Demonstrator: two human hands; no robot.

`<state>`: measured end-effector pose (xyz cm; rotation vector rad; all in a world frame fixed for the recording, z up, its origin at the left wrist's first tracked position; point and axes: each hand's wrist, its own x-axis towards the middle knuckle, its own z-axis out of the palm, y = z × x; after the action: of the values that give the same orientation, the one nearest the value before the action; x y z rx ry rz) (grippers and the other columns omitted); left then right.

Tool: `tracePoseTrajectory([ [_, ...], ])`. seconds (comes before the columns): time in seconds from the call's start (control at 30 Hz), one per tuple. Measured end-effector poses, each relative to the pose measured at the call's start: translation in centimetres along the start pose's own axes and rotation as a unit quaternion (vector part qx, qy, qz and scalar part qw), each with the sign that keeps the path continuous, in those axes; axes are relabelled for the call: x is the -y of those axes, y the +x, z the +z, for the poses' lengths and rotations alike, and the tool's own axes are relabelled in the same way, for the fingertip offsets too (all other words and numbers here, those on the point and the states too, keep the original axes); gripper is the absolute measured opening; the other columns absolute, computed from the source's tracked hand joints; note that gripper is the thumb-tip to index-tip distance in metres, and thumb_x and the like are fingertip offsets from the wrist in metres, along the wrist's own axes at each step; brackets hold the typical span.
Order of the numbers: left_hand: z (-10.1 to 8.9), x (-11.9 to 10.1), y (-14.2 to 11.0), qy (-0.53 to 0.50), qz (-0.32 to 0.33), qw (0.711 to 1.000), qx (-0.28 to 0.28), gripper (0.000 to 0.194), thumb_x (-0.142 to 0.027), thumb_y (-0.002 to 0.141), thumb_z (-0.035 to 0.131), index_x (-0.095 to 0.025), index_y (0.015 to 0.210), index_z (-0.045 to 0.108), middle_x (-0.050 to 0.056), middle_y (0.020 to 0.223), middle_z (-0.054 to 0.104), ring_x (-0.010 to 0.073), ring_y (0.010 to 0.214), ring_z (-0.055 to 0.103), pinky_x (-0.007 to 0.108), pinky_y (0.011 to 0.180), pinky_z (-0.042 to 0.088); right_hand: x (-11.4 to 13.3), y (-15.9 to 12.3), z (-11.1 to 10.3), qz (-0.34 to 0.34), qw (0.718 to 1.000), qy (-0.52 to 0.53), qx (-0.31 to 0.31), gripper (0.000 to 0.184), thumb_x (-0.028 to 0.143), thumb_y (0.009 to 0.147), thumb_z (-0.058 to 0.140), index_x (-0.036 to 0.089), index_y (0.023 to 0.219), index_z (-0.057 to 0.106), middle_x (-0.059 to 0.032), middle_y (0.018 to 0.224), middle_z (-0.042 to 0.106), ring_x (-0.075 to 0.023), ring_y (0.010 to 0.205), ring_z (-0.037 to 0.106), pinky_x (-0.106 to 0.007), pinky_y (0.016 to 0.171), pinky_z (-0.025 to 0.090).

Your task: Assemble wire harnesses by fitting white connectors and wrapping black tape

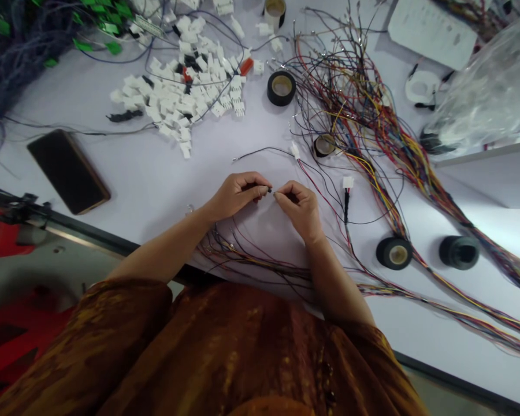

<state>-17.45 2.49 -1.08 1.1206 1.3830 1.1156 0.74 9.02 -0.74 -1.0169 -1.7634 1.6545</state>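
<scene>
Between thumb and forefinger, my left hand [241, 193] pinches a small black connector [268, 189]. My right hand [299, 207] is closed in a pinch just to the right of it, its fingertips a short gap away; whatever those fingertips hold is too small to make out. Beneath and in front of my wrists runs a bundle of thin coloured wires [260, 263]. Just beyond my hands lies a dark wire ending in a white connector [295, 151]. Another white connector [348, 183] with a black-taped lead sits to the right.
White connector housings [177, 86] are heaped at the back left, near a phone [69, 171]. A large wire harness [372, 115] crosses the right side. Black tape rolls [281, 88] stand around, one [394, 253] near my right forearm. A clear plastic bag [489, 81] bulges at far right.
</scene>
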Motion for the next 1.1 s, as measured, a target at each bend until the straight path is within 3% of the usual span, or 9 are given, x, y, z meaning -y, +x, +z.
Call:
tracePoseTrajectory([
  [0.27, -0.1, 0.09, -0.03, -0.024, -0.008, 1.0, 0.012, 0.018, -0.032, 0.085, 0.069, -0.015, 0.09, 0.074, 0.0, 0.067, 0.065, 0.0093, 0.062, 0.059, 0.022, 0.062, 0.048, -0.27, 0.18, -0.53, 0.007, 0.999, -0.016, 0.037, 0.016, 0.033, 0.085, 0.063, 0.019, 0.078, 0.062, 0.0028, 0.068, 0.054, -0.0096, 0.061, 0.044, -0.026, 0.058, 0.036],
  [0.47, -0.05, 0.16, 0.02, -0.024, -0.006, 0.999, 0.025, 0.018, -0.032, 0.084, 0.07, -0.015, 0.086, 0.072, 0.0, 0.066, 0.063, 0.009, 0.061, 0.058, 0.022, 0.061, 0.048, -0.02, 0.17, -0.5, -0.036, 0.998, -0.044, 0.034, 0.014, 0.025, 0.085, 0.062, 0.018, 0.073, 0.06, 0.0035, 0.066, 0.052, -0.0094, 0.061, 0.043, -0.026, 0.061, 0.036],
  [1.1, 0.41, -0.13, 0.05, -0.041, -0.008, 0.999, 0.009, 0.017, -0.032, 0.084, 0.068, -0.016, 0.082, 0.064, -0.002, 0.067, 0.058, 0.0088, 0.061, 0.055, 0.022, 0.06, 0.047, -0.11, 0.21, -0.11, -0.031, 0.997, -0.068, 0.021, 0.016, 0.03, 0.086, 0.059, 0.019, 0.074, 0.058, 0.0026, 0.068, 0.053, -0.011, 0.063, 0.044, -0.027, 0.062, 0.037],
])
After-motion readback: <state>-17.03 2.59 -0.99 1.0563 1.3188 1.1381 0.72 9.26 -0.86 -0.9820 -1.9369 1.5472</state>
